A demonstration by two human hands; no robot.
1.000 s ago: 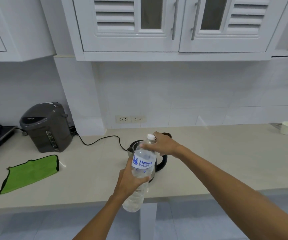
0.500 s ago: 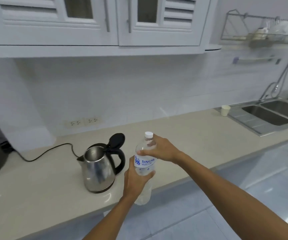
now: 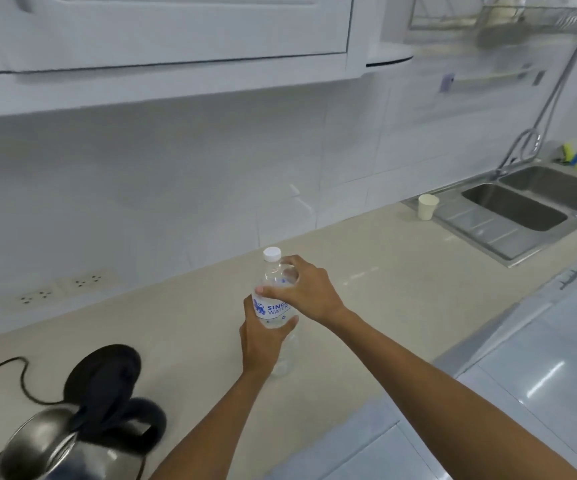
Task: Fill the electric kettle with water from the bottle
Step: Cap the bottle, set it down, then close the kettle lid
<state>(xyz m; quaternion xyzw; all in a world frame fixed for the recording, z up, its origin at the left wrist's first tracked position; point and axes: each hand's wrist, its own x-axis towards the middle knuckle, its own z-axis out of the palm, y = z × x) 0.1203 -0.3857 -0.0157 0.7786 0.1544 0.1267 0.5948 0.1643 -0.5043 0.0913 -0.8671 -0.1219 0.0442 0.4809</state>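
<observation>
Nearest me the open kettle (image 3: pixel 48 441) waits lid-up for pouring, and beyond it my left hand (image 3: pixel 263 341) wraps the capped bottle (image 3: pixel 273 299) steady while my right hand (image 3: pixel 306 292) clasps its shoulder, well short of the sink (image 3: pixel 509 206).

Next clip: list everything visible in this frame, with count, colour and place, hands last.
Clear plastic water bottle: 1, white cap on, blue-print label, upright on counter, centre.
Steel electric kettle: 1, silver with black handle, lid open, bottom left.
Black power cord: 1, on counter, left.
Paper cup: 1, white, beside sink.
Steel double sink: 1, right.
Wall sockets: 2, white, left backsplash.
Beige counter: 1.
Left hand: gripping bottle's body.
Right hand: gripping bottle's shoulder.
</observation>
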